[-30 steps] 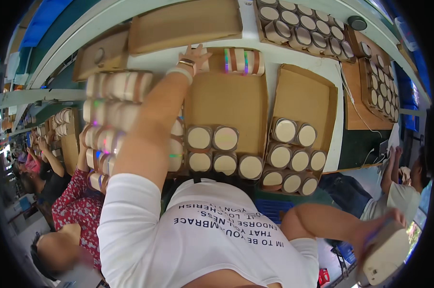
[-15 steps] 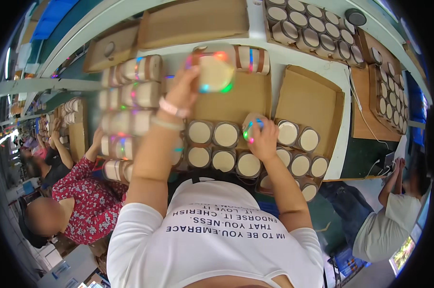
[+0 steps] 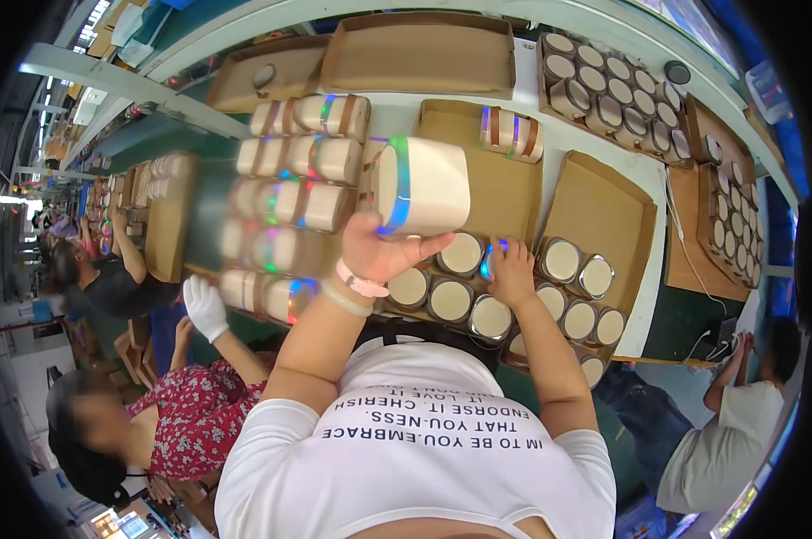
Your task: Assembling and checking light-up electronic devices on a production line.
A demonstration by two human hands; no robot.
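Observation:
My left hand (image 3: pixel 390 255), with a pink band at the wrist, holds up a cream rounded-square light-up device (image 3: pixel 437 187). The device is tipped on its side, its ring glowing green and blue; my thumb stretches out below it and my other fingers are partly hidden. My right hand (image 3: pixel 514 273) curls over a second light-up device (image 3: pixel 489 259), whose blue glow shows beside my fingers. That one sits among round-topped cream devices (image 3: pixel 461 252) in an open cardboard box (image 3: pixel 505 193). Two devices with brown bands (image 3: pixel 511 135) lie at the box's far end.
To the left, several rows of lit devices (image 3: pixel 300 160) lie on the green table. Another part-filled box (image 3: pixel 601 202) stands right, fuller trays (image 3: pixel 595 70) farther back. Empty cardboard trays (image 3: pixel 415 56) line the back. A co-worker's white-gloved hand (image 3: pixel 206 308) is at left.
My left hand has come nearer, and its device now lies tipped sideways. My right hand stays at its device in the box. The co-worker's gloved hand has come into view; my view has shifted.

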